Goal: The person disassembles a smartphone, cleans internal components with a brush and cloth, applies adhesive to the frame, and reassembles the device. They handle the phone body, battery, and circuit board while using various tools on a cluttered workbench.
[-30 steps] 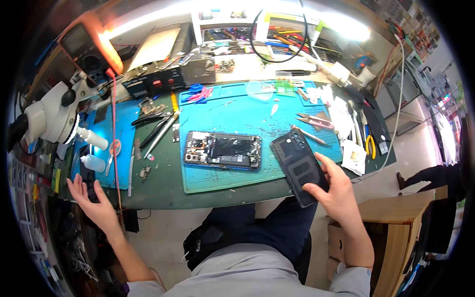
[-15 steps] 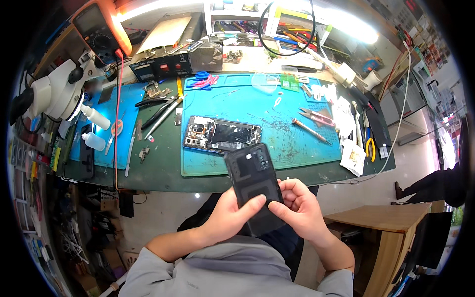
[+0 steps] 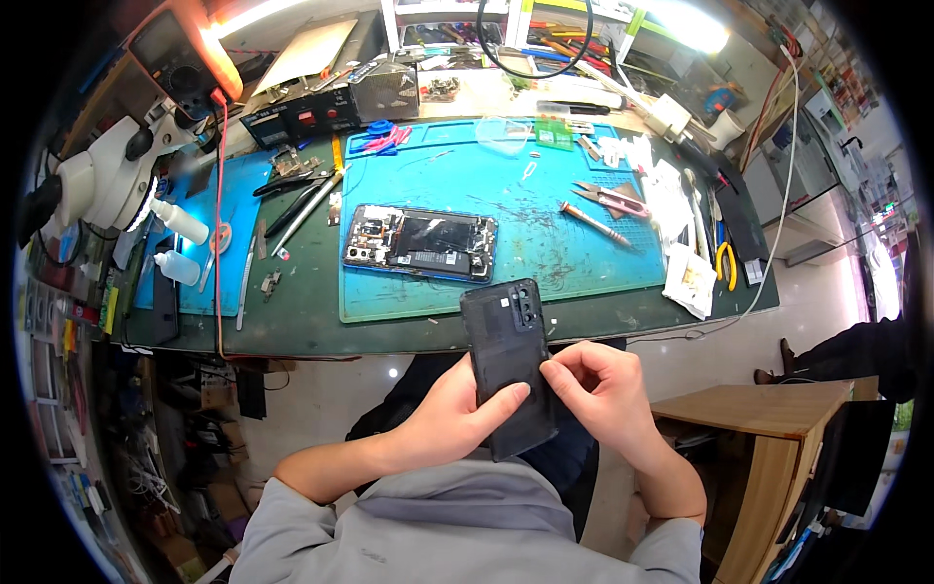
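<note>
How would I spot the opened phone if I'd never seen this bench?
Find the bench, then the larger blue mat on it. The phone lies flat on the mat's left half, just past and left of the black cover that the left hand holds. Unlike the cover, it is blue-edged and shows its inner parts bare.

**Small print on the bench, too fine for my eyes**

From where I stand, no word or number can be read surely. White printing runs on the front of a black, box-shaped metal device with a red switch [image 3: 282, 125]. Tiny marks surround the round dial [image 3: 182, 80] of an orange-and-black handheld meter [image 3: 171, 47]. A pale printed label [image 3: 449, 261] sits inside the opened blue-edged phone [image 3: 368, 232]. Small dark lettering [image 3: 373, 555] is on the person's light-grey cloth top [image 3: 438, 530].
</note>
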`<state>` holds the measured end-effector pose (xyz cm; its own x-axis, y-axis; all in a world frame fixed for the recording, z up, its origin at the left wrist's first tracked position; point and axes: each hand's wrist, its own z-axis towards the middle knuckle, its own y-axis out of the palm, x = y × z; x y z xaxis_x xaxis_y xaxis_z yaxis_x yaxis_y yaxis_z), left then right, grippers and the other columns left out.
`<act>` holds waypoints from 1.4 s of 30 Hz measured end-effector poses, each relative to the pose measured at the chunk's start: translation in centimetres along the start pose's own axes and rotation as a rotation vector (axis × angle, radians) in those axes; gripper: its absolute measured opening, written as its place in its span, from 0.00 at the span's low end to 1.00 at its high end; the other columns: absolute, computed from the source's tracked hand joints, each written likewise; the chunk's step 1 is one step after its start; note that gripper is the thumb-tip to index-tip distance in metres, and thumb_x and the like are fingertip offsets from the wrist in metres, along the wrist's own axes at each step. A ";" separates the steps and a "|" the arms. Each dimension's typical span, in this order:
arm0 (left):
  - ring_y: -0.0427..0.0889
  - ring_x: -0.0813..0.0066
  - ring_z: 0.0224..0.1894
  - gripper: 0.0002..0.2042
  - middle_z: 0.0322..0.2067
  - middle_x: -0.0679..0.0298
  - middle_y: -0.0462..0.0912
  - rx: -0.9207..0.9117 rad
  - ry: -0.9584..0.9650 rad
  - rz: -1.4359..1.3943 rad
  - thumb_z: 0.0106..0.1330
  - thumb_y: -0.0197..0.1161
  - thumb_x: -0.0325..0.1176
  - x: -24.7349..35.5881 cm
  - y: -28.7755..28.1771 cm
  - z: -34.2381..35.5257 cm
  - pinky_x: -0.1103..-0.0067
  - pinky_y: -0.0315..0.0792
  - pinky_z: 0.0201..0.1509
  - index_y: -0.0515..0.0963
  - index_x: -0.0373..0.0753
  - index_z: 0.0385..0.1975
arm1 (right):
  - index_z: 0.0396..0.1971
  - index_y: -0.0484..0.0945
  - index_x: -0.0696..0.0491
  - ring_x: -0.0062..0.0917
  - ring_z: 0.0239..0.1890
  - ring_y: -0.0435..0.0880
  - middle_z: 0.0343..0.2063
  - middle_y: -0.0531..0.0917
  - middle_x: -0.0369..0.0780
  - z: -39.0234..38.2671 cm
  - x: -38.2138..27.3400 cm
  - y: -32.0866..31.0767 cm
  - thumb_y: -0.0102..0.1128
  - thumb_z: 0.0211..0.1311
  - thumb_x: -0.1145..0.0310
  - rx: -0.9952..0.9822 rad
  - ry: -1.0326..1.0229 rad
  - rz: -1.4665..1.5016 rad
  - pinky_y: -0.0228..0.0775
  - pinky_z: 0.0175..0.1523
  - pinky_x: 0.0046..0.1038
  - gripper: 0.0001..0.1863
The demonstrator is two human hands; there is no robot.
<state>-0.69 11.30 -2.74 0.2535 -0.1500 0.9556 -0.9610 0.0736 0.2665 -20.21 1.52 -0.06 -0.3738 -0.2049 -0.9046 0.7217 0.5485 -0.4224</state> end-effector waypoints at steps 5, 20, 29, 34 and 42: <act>0.77 0.78 0.55 0.19 0.53 0.62 0.79 -0.027 0.024 0.091 0.77 0.58 0.29 0.0 0.0 0.0 0.75 0.74 0.60 0.68 0.31 0.65 | 0.29 0.83 0.58 0.21 0.20 0.81 0.23 0.84 0.38 -0.5 -0.4 0.5 0.69 0.61 0.74 0.092 -0.111 -0.176 0.72 0.27 0.24 0.04; 0.82 0.75 0.57 0.19 0.57 0.59 0.83 0.031 0.050 -0.063 0.78 0.59 0.28 0.1 -0.8 -0.8 0.74 0.78 0.61 0.70 0.32 0.65 | 0.36 0.85 0.58 0.21 0.23 0.83 0.26 0.86 0.39 -1.6 -0.7 -0.8 0.72 0.65 0.70 -0.105 -0.172 -0.139 0.73 0.29 0.23 0.07; 0.82 0.69 0.58 0.21 0.57 0.50 0.81 0.052 0.048 -0.211 0.78 0.57 0.28 2.7 -2.6 -1.1 0.70 0.79 0.62 0.64 0.31 0.67 | 0.51 0.84 0.52 0.36 0.43 0.85 0.39 0.85 0.42 7.8 4.3 -12.7 0.62 0.67 0.72 0.610 -0.168 -0.763 0.76 0.48 0.38 0.14; 0.84 0.66 0.55 0.29 0.56 0.51 0.81 0.008 0.128 0.241 0.72 0.65 0.28 3.0 -2.8 3.0 0.70 0.78 0.59 0.62 0.30 0.70 | 0.49 0.86 0.48 0.39 0.47 0.88 0.44 0.88 0.41 12.4 6.5 -17.4 0.67 0.63 0.60 0.555 0.221 -1.086 0.79 0.52 0.41 0.16; 0.77 0.59 0.62 0.44 0.62 0.44 0.73 -0.004 -0.051 0.431 0.72 0.66 0.30 5.2 -0.1 7.7 0.68 0.74 0.64 0.41 0.39 0.80 | 0.49 0.87 0.49 0.38 0.49 0.88 0.43 0.90 0.42 11.8 6.1 -18.5 0.68 0.58 0.61 0.446 0.326 -0.955 0.79 0.55 0.40 0.18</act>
<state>-0.18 2.88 1.22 -0.1767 -0.1529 0.9723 -0.9774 0.1435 -0.1551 -28.95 -19.43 1.57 -0.9780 -0.1285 -0.1644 0.1750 -0.0768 -0.9816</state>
